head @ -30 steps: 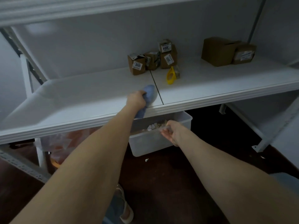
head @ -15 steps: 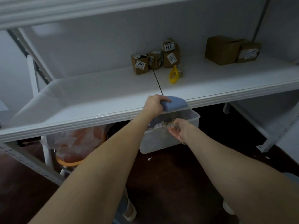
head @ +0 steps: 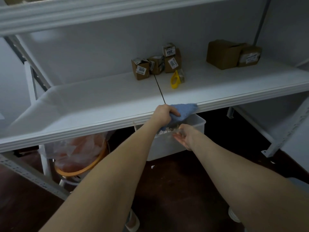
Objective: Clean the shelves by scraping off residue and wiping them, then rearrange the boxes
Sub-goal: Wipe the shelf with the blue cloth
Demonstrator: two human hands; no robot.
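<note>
**Left hand clamps the cloth at the shelf lip**

Your left hand (head: 163,114) is dead centre of the frame, fingers curled tight round the crumpled blue terry cloth (head: 184,110), which is pressed onto the front edge of the white metal shelf (head: 100,101), just right of the panel seam. Your right hand (head: 184,136) sits just below it, palm up, fingers loosely spread; it's blurred, and nothing I can see is gripped. It's over the translucent plastic tub (head: 198,126) under the shelf, which has pale scraps in it. At the upper middle, against the back wall, there's a cluster of small brown labelled cardboard boxes (head: 140,69). The yellow-handled scraper (head: 174,80) lies just in front of them. Two larger brown cartons (head: 224,54) stand at the upper right.
</note>
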